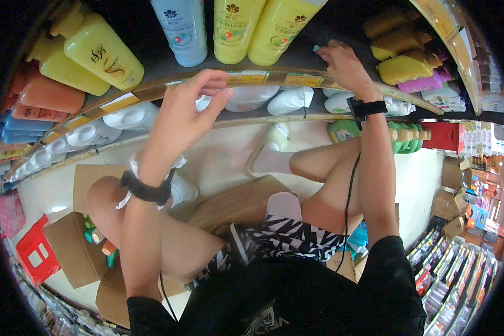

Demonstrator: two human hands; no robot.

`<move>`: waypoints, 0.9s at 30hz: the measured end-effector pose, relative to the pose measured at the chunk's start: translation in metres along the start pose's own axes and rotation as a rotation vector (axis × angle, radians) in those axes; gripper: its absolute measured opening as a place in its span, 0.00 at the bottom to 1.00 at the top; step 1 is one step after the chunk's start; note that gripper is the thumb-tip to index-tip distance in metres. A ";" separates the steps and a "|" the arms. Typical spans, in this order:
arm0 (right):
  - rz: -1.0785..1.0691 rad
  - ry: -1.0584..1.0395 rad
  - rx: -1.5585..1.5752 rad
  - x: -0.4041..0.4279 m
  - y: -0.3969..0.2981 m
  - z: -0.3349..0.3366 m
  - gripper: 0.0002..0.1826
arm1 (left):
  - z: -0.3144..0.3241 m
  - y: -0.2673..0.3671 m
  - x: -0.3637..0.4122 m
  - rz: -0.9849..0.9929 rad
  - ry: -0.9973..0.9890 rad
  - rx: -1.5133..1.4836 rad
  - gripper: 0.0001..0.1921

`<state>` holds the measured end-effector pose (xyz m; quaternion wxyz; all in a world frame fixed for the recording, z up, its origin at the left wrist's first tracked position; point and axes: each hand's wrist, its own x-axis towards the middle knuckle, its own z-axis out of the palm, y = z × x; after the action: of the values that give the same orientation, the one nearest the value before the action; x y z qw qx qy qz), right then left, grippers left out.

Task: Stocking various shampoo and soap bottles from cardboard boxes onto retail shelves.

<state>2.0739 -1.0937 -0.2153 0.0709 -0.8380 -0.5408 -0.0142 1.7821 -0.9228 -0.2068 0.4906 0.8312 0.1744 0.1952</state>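
Note:
My left hand (189, 105) is raised in front of the upper shelf's edge, fingers loosely curled and apart, with nothing in it. Behind it stand a pale blue bottle (185, 35) and two yellow bottles (235, 33), upright on the dark shelf (306, 52). To their right, my right hand (346, 69) reaches over the shelf's front edge. A small light-blue thing (317, 48) shows at its fingertips; whether it is gripped is unclear. Yellow price labels (304, 80) line the shelf edge below both hands.
Yellow pump bottles (105, 52) stand at the left, and yellow bottles (405, 69) at the right. White bottles (292, 101) fill the lower shelf. An open carton (73, 248) with bottles is beside my left leg; a closed carton (235, 201) lies between my legs. A red basket (35, 252) stands farther left.

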 end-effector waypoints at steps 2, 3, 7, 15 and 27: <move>-0.027 0.032 0.041 -0.001 0.001 -0.001 0.14 | -0.002 0.000 -0.001 -0.033 -0.058 0.004 0.15; -0.032 0.013 0.046 -0.001 0.002 0.000 0.13 | -0.003 0.000 -0.001 -0.037 -0.061 0.015 0.15; -0.049 0.019 0.073 -0.002 0.005 0.004 0.13 | -0.003 -0.002 0.000 -0.020 -0.027 0.012 0.16; -0.173 0.032 0.106 -0.010 0.004 -0.002 0.14 | -0.004 -0.013 -0.002 -0.012 0.014 0.058 0.16; -0.155 0.076 0.235 -0.018 0.010 -0.006 0.17 | 0.004 -0.019 0.002 -0.041 -0.052 0.089 0.19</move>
<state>2.0760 -1.1146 -0.2123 0.1875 -0.7784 -0.5989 0.0120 1.7841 -0.9160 -0.2251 0.4613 0.8533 0.1869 0.1554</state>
